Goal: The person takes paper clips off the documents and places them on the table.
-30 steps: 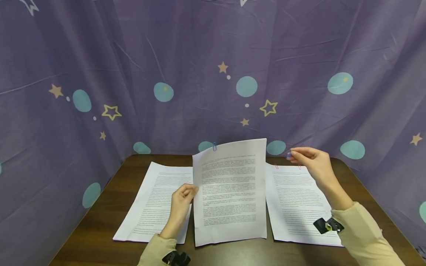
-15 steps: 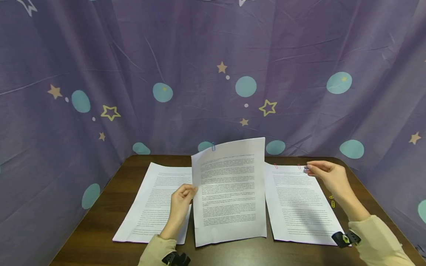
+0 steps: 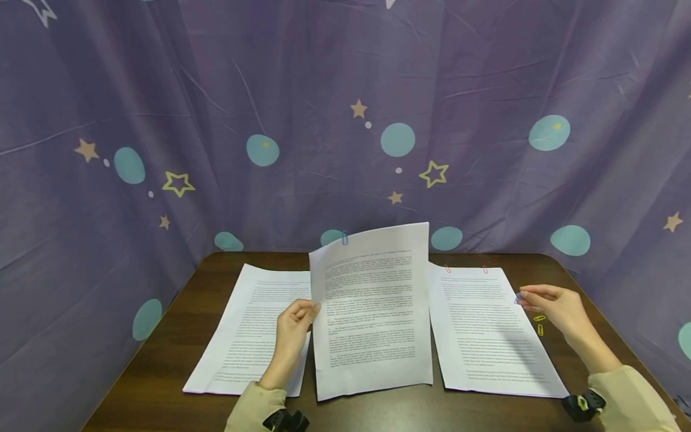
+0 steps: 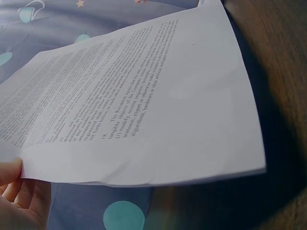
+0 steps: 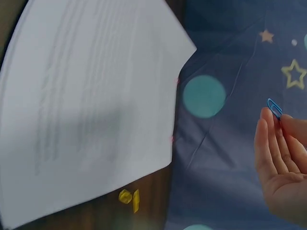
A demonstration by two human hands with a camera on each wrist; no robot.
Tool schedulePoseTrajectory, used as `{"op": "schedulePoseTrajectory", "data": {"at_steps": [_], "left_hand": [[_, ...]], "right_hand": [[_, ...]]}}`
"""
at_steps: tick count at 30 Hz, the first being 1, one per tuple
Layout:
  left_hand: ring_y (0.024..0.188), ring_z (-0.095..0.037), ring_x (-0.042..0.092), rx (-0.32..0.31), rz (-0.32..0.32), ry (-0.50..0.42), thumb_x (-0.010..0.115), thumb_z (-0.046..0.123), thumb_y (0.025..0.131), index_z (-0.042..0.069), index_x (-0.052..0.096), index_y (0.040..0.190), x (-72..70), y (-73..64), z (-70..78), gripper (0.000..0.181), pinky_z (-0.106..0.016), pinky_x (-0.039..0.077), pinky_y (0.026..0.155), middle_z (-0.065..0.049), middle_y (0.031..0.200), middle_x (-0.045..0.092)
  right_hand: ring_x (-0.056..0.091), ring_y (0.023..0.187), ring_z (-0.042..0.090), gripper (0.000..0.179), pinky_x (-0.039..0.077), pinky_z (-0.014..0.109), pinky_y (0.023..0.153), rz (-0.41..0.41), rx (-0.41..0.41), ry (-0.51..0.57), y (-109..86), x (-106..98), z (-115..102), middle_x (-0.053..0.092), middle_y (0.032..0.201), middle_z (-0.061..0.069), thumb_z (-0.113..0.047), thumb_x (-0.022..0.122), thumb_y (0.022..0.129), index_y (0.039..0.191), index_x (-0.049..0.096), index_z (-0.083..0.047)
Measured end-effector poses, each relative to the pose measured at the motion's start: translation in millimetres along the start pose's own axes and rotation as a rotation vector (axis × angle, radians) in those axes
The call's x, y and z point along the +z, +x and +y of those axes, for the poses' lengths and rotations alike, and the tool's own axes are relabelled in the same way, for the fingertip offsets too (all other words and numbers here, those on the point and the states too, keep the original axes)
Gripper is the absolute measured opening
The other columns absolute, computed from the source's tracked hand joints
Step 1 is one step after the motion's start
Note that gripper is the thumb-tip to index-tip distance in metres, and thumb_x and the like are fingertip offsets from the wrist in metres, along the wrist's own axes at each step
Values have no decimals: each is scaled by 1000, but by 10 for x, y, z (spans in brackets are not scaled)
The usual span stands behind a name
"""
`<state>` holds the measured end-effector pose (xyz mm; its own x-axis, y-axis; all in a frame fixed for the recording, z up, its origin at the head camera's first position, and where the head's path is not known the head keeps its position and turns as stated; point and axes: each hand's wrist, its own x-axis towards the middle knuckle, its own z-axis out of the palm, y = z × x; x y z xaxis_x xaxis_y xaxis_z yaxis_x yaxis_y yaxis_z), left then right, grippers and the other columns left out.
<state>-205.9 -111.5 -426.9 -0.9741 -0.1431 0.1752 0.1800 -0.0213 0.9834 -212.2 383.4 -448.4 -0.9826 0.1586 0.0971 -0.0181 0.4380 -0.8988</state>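
Note:
My left hand (image 3: 293,327) pinches the left edge of a printed stack of paper (image 3: 372,312), held up tilted above the table. In the left wrist view its thumb (image 4: 10,171) lies on the front of the sheets, fingers behind. One blue paper clip (image 3: 345,238) sits on the stack's top edge, left of the middle. Over at the right, my right hand (image 3: 558,309) pinches another blue paper clip (image 5: 274,108) between thumb and fingertips, near the right stack's edge. Two yellow paper clips (image 3: 540,324) lie on the table just below that hand.
On the table's left lies a printed stack (image 3: 254,336), partly hidden by the raised one. A right-hand stack (image 3: 491,336) carries two red paper clips (image 3: 484,269) along its top edge. Behind the brown table (image 3: 146,372) hangs a purple patterned curtain (image 3: 302,72).
My right hand has moved right and down with the blue paper clip, from above the right stack's top to beside its right edge; the yellow clips came into view. The left hand stays put.

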Motion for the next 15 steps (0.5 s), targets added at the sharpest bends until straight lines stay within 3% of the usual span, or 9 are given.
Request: {"op": "schedulePoseTrajectory", "data": {"at_steps": [4,6,10,13,15], "left_hand": [[58,-7,56,4,-3,7,59,3,82,-11,56,89,-1,-4,0,16,-21,47,55,1,70,65],[58,-7,56,4,0,11,59,3,82,-11,56,89,-1,-1,-2,15,-21,47,55,1,69,65],[58,-7,56,-2,5,8,59,3,82,-11,56,89,1,0,4,15,-21,47,55,0,70,65],[59,-7,57,-7,5,-2,60,3,82,-11,56,90,3,-3,5,17,-22,48,56,-3,71,66],[59,-7,58,-8,5,-7,60,3,82,-12,55,91,1,-5,-1,17,-22,48,56,-2,72,66]], "right_hand": [[65,79,16,49,48,19,73,17,21,-28,236,-109,708,68,89,-1,-42,60,80,111,59,-3],[65,80,17,48,49,21,73,27,-19,-40,283,-139,902,68,91,1,-40,58,82,111,58,-1],[65,77,15,40,49,15,67,9,-47,48,236,-181,955,68,86,-4,-33,60,83,106,61,0],[65,74,13,32,48,14,66,-10,-16,123,155,-210,873,68,82,-7,-29,63,82,100,64,-2],[65,73,13,32,48,14,65,-10,8,116,118,-233,855,67,80,-7,-28,63,82,99,63,-1]]}}
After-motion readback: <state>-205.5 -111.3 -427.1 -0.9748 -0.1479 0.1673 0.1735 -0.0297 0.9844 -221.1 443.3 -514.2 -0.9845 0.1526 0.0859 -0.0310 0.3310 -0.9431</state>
